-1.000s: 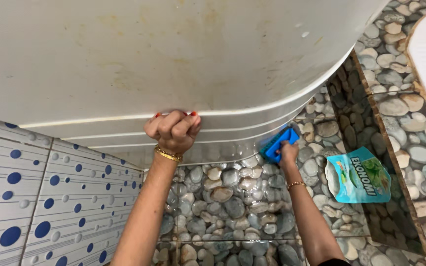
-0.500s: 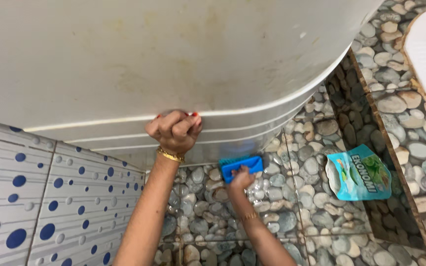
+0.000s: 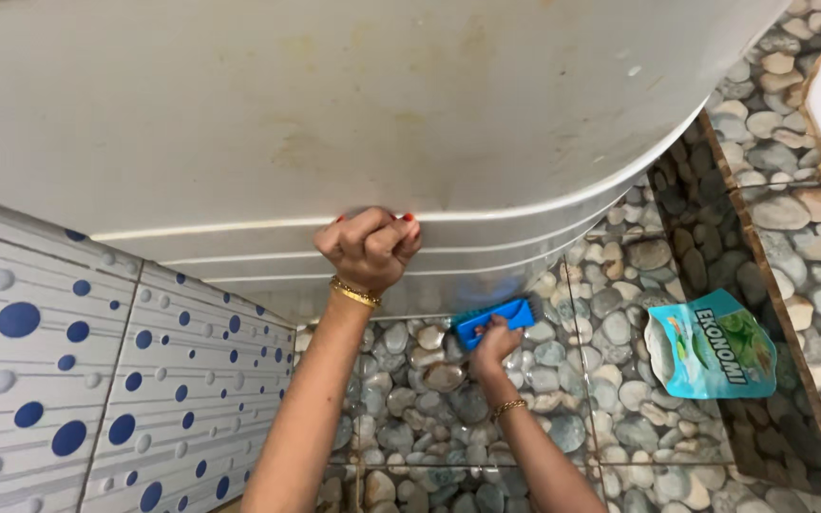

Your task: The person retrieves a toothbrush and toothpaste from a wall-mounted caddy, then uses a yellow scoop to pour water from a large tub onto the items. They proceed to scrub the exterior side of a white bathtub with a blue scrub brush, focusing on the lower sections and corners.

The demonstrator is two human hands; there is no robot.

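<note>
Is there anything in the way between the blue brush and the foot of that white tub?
Nothing visible. The right hand holds the blue brush right against the base of the white tub, on the pebble floor. The left hand grips the tub's rim above.

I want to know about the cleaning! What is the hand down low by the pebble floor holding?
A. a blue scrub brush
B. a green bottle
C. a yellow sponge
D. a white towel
A: the right hand grips a blue scrub brush against the foot of the white tub, just above the pebble-patterned floor, while the left hand grips the tub's rim.
</note>
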